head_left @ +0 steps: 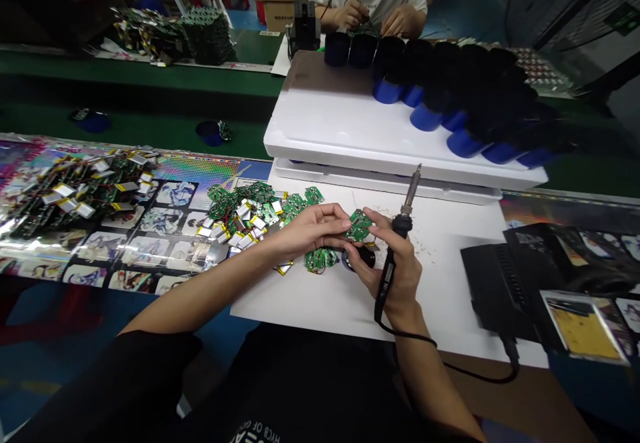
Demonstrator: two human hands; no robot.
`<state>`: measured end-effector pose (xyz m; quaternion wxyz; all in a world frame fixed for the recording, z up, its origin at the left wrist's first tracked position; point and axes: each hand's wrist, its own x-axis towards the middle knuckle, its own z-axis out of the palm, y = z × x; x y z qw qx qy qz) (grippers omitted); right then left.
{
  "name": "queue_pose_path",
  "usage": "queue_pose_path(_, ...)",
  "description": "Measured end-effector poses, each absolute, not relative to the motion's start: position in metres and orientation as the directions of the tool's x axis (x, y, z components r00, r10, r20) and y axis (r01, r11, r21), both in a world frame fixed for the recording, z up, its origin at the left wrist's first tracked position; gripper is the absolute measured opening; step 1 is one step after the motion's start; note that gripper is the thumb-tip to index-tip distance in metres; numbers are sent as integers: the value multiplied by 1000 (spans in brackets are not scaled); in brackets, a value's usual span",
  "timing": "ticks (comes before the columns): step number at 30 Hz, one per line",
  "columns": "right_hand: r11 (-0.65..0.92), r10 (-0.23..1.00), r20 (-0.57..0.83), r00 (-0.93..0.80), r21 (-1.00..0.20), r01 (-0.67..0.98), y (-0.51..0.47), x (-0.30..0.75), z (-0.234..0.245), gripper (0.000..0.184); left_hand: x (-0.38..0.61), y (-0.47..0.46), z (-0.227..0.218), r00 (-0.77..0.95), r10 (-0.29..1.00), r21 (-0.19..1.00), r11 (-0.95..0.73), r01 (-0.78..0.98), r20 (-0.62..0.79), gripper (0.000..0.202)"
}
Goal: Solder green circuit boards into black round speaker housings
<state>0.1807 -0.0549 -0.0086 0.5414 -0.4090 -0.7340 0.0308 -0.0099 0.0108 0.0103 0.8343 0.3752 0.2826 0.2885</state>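
Green circuit board (359, 225), head view: held in the air above the white work sheet (445, 283), near its middle. Your left hand (310, 228) comes in from the left, its fingers closed on the board's left edge. Your right hand (395, 271) grips a soldering iron (401, 225) with the tip pointing up and far, clear of the board, while its fingertips (374, 231) press the board's right side. Below lie a round black stand (361, 258) and loose boards (319, 259). To the left is a heap of boards with small batteries (255, 213). To the right sits a black soldering station (493, 283). Far off, a co-worker's hands (351, 15) work behind white foam slabs (350, 123).
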Motion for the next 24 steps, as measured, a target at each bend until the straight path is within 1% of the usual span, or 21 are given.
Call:
queue_pose_path(5, 621, 685, 726, -61, -538, 570, -61, 186, -5, 64, -9, 12, 9, 684, 689, 811, 530, -248, -241, 42)
queue_pose_path(7, 594, 702, 712, -16, -574, 564, -64, 194, -5, 61, -12, 13, 10, 686, 696, 852, 476, -218, -213, 38)
queue_pose_path(8, 584, 708, 706, 16, -597, 550, -66, 199, -5, 59, -13, 14, 10, 690, 701, 887, 419, -196, -179, 34)
queue_pose_path(10, 564, 717, 692, 85, -647, 514, -69, 213, -6, 56, -18, 15, 12, 723, 686, 966, 234, -114, -81, 29)
queue_pose_path(12, 540, 726, 676, 126, -674, 503, -74, 228, -8, 55, -21, 15, 11, 790, 614, 1000, -13, 2, 7, 45)
queue_pose_path(14, 516, 745, 657, 119, -680, 521, -79, 240, -10, 54, -22, 12, 8, 853, 519, 970, -231, 78, 55, 59)
queue_pose_path(15, 504, 756, 646, 108, -679, 534, -83, 245, -12, 54, -21, 10, 5, 875, 481, 947, -307, 99, 65, 62)
queue_pose_path(17, 480, 776, 624, 95, -681, 553, -89, 252, -15, 53, -17, 7, 0, 886, 456, 910, -398, 119, 83, 56)
queue_pose_path(18, 467, 785, 613, 94, -684, 561, -91, 253, -17, 53, -14, 5, -2, 879, 469, 893, -429, 138, 90, 51)
queue_pose_path(20, 439, 797, 595, 107, -692, 573, -94, 255, -21, 55, -10, 3, -5, 839, 533, 853, -485, 195, 111, 42)
queue_pose_path(22, 429, 804, 584, 112, -700, 571, -95, 255, -24, 59, -8, 2, -6, 793, 595, 823, -512, 247, 132, 46)
queue_pose_path(23, 431, 808, 580, 105, -702, 566, -95, 254, -26, 60, -8, 3, -5, 779, 612, 820, -510, 259, 135, 49)
queue_pose_path(24, 438, 811, 578, 93, -703, 560, -95, 254, -28, 62, -9, 4, -5, 774, 619, 826, -501, 259, 133, 48)
